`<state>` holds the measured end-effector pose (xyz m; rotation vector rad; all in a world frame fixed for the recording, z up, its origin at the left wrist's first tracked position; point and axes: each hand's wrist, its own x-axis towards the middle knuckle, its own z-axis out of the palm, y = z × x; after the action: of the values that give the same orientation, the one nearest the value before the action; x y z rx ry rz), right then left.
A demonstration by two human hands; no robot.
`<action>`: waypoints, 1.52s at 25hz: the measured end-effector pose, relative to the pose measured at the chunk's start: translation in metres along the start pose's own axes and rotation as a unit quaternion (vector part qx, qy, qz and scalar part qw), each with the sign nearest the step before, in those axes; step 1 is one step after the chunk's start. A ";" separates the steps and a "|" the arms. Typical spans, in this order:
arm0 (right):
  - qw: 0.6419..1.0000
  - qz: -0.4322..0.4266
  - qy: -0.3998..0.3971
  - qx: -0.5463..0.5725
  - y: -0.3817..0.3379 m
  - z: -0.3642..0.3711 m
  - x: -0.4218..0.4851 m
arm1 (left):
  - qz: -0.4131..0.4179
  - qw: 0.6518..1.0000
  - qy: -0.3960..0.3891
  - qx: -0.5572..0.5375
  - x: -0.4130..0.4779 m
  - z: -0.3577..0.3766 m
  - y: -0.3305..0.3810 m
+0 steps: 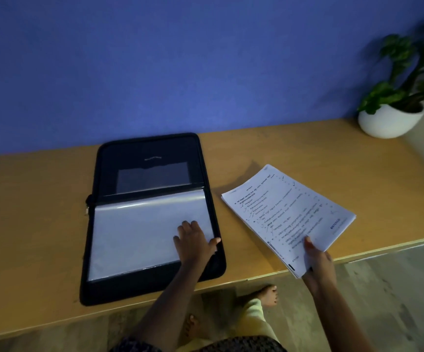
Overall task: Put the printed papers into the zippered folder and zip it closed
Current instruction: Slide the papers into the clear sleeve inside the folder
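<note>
A black zippered folder (152,158) lies open on the wooden table (307,153), its clear plastic sleeves (139,224) facing up in the near half. My left hand (194,241) rests flat on the sleeves near the folder's right edge, fingers spread, holding nothing. To the right, my right hand (318,265) grips the near corner of a stack of printed papers (289,217), thumb on top. The stack is tilted, its far part over the table beside the folder. The zipper pull (87,207) shows at the folder's left edge.
A white pot with a green plant (393,118) stands at the table's back right corner. A blue wall rises behind the table. The table's front edge runs just under my hands, with my bare feet (269,295) on the floor below.
</note>
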<state>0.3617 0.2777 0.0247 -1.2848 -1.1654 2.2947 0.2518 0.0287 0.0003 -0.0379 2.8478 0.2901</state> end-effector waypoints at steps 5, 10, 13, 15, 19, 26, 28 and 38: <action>1.000 -0.005 -0.014 0.003 -0.008 -0.017 -0.001 | -0.009 0.996 0.020 -0.081 0.005 -0.002 -0.011; 0.999 0.019 -0.034 -0.020 -0.011 -0.009 0.010 | -0.031 0.991 0.034 -0.125 0.001 -0.019 -0.006; 0.998 0.032 -0.046 -0.030 -0.011 -0.001 0.016 | -0.011 0.992 0.032 -0.121 0.001 -0.029 -0.004; 0.997 0.038 -0.059 -0.024 -0.011 0.003 0.019 | 0.016 0.993 0.031 -0.111 0.004 -0.034 -0.003; 0.997 0.043 -0.062 -0.014 -0.006 0.006 0.024 | 0.046 0.998 0.015 -0.041 0.011 -0.040 0.000; 0.997 0.034 -0.075 -0.006 0.000 -0.007 0.026 | 0.030 0.999 0.015 0.007 0.023 -0.053 -0.001; 0.997 0.033 -0.074 -0.002 0.000 -0.011 0.026 | 0.022 0.999 0.004 -0.030 0.025 -0.058 -0.002; 0.997 0.030 -0.077 0.003 -0.004 -0.005 0.025 | 0.035 0.996 0.009 -0.085 0.025 -0.054 -0.006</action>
<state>0.3506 0.2975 0.0114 -1.1741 -1.1832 2.4752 0.2134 0.0123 0.0431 0.0241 2.8378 0.5501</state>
